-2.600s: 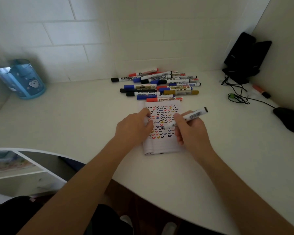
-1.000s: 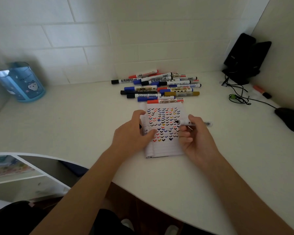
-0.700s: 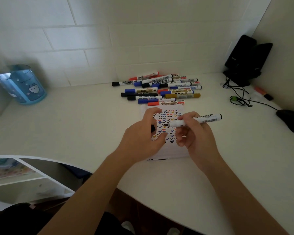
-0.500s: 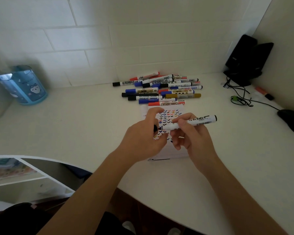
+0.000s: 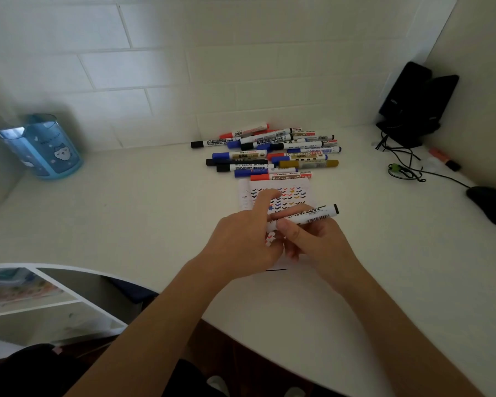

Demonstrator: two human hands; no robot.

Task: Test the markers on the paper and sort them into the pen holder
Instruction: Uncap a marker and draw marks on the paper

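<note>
Fingers [image 5: 288, 227] of your right hand [image 5: 318, 245] pinch marker [image 5: 312, 215] level above paper [image 5: 294, 193]; your left hand [image 5: 241, 239] grips its hidden cap end, likely to recap before sorting. Pen holder [image 5: 40, 147] stands well apart, far left.

dim, flat indoor light — soft shadows, wide-angle bending at the edges.

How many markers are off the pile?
2. One marker is held between left hand and right hand over the paper; an orange marker lies by the right wall. The holder may hide more.
</note>
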